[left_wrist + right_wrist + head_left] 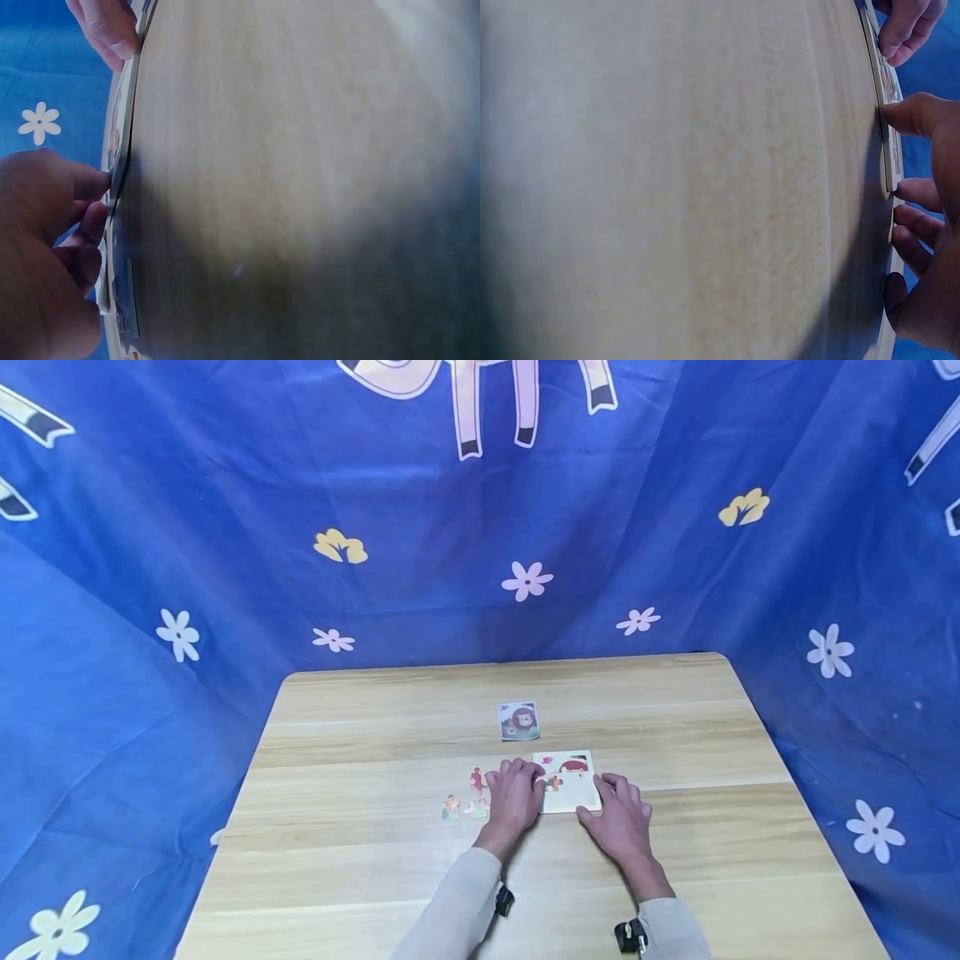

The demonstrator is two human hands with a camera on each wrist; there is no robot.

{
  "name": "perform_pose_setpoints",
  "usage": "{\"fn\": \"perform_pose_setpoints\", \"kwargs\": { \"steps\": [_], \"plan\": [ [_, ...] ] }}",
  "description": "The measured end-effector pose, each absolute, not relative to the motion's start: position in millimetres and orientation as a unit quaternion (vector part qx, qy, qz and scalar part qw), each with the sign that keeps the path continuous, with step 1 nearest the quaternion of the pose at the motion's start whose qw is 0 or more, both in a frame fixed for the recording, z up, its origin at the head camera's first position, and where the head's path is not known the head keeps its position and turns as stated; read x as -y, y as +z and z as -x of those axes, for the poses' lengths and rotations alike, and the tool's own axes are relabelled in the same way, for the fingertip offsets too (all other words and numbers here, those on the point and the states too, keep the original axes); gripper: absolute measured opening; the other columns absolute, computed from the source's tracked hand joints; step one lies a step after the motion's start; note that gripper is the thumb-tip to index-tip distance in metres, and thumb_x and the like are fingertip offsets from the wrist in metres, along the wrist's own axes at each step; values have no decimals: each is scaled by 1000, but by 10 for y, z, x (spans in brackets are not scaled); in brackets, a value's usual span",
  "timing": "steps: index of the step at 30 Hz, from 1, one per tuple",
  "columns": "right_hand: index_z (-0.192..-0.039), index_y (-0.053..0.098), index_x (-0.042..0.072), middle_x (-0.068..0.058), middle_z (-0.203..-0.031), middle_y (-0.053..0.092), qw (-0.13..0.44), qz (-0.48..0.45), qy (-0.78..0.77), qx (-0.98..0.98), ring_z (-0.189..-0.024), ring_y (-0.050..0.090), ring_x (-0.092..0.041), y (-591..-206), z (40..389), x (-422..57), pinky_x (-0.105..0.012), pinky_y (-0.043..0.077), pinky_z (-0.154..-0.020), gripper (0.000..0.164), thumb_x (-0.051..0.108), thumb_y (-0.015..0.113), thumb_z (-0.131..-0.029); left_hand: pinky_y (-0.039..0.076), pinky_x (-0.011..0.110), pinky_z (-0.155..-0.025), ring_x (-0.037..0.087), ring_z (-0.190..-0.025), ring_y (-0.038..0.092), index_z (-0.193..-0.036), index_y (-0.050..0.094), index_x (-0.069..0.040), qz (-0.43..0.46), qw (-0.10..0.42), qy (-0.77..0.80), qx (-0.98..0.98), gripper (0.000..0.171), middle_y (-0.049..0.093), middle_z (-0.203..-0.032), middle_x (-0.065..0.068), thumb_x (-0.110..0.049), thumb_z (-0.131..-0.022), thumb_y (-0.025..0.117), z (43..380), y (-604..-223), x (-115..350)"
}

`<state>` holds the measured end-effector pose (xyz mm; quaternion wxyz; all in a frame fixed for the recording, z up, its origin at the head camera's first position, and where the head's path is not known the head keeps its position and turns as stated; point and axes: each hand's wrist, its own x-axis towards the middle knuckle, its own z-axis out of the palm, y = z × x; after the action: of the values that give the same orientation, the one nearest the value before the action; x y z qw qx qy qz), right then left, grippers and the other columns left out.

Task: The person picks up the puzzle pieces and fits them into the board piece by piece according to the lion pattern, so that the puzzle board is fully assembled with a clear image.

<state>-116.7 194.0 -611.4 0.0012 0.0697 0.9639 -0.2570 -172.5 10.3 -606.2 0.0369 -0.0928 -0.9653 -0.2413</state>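
A pale puzzle board (577,795) lies flat on the table, with a pink and a brown printed part along its far side. On its left half sits a small puzzle piece (554,782). My left hand (515,795) is at the board's left edge, fingertips beside that piece; whether they pinch anything is hidden. With thumb and forefinger my right hand (619,817) holds the near right corner of the board. In the right wrist view the thumb (915,114) rests on the board's near edge. Several loose puzzle pieces, one brown piece (477,779) among them, lie left of my left hand.
A picture card with a lion (519,721) lies behind the board. The light wooden table (360,877) reaches back to a blue patterned cloth (420,602), which also hangs at both sides. Dark wrist cameras (631,935) sit at the sleeves.
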Motion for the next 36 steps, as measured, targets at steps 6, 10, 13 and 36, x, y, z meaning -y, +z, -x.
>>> {"fn": "perform_pose_setpoints", "kwargs": {
  "steps": [6,10,13,36],
  "plan": [
    [-138,53,10,-7,-139,48,-1,-70,-253,-965,-126,40,-31,-6127,1177,-1950,-50,32,-88,72,47,70,-78,31,38,-79,18,-91,52,-100,70,-22,89,42,-239,966,16,65,-98,-3,-29,-87,66,1723,-6061,-113],
    [-138,53,11,-7,-139,48,2,-71,-253,-965,-126,41,-30,-6130,1173,-1950,-50,32,-89,72,48,70,-78,33,38,-80,18,-93,53,-103,69,-21,89,55,-245,964,21,65,-101,-3,-31,-85,68,1705,-6049,-113],
    [-138,53,11,-7,-139,48,-1,-71,-253,-965,-126,41,-31,-6126,1169,-1952,-50,32,-88,72,47,70,-78,32,40,-80,18,-93,53,-101,69,-21,100,67,-244,962,21,63,-100,-3,-33,-83,69,1690,-6045,-106],
    [-139,52,9,-8,-140,47,8,-75,-258,-963,-126,40,-31,-6101,1172,-1958,-50,31,-89,73,47,70,-79,34,48,-86,17,-91,55,-99,71,-22,167,95,-147,970,23,62,-99,-4,-38,-82,68,1658,-6055,-89]
  ]
}}
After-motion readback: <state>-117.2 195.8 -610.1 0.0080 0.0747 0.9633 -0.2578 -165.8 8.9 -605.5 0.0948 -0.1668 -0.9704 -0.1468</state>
